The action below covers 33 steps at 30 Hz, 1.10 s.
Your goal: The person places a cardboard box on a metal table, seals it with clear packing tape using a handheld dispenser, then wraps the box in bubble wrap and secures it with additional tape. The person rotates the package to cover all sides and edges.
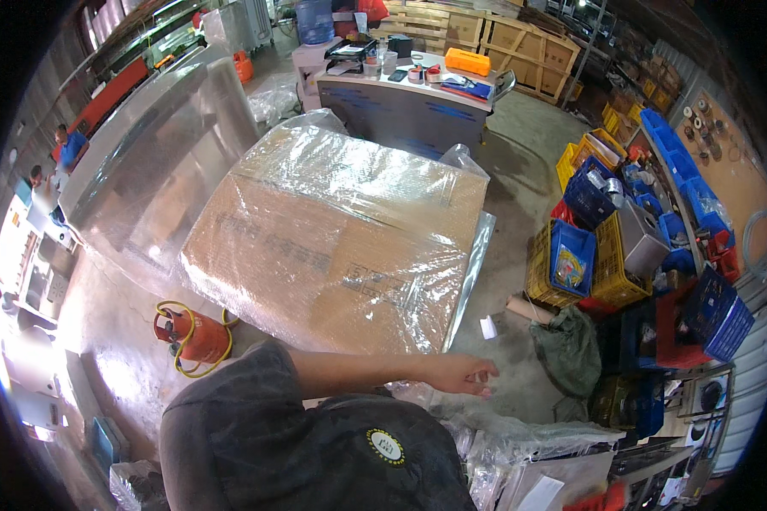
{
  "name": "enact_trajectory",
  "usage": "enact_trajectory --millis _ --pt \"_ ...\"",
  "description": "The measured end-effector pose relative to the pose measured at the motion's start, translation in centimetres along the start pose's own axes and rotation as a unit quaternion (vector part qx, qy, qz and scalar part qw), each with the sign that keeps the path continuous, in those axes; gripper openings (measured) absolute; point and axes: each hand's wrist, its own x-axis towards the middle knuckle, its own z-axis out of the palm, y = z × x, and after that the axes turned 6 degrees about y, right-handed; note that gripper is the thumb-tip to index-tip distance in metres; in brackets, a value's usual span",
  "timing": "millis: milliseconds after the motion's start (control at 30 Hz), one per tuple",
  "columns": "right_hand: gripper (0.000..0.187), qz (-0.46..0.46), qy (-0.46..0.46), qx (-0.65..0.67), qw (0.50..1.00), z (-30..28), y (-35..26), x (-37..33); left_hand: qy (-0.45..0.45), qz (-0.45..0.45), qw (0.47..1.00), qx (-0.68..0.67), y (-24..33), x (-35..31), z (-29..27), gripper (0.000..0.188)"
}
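Note:
My left arm reaches across my body to the right, and my left hand (466, 375) hangs over the floor with its fingers loosely bent and apart, nothing visible in them. Just beyond it is the near right corner of a large flat package (332, 247), cardboard covered in clear bubble wrap. Along its right side shows a silvery edge (471, 281). Close to the hand, a small white piece of paper (487, 328) lies on the floor. Below the hand is crumpled clear plastic (520, 439) over a stack of panels. My right hand is out of view.
A huge roll of clear wrap (162, 162) stands left of the package. An orange gas cylinder (198, 336) with a yellow hose is at near left. Beyond stands a cluttered desk (400, 115). Crates (554, 264) and a green sack (568, 349) line the right; two people sit far left.

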Motion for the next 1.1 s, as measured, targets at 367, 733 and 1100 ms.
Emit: enact_trajectory --millis 367,733,1100 --pt "0.05 0.347 -0.468 0.375 0.721 29.3 -7.5 -16.0 0.282 0.032 0.919 -0.274 2.1 -3.5 -7.7 0.075" --pt "0.097 0.091 -0.763 0.261 0.584 37.8 -5.6 -17.5 0.526 -0.096 0.844 -0.024 3.0 -7.6 -8.5 0.077" --pt "0.099 0.082 -0.791 0.213 0.568 41.6 -7.8 -19.6 0.663 -0.173 0.723 0.086 8.5 -7.9 -5.2 0.083"
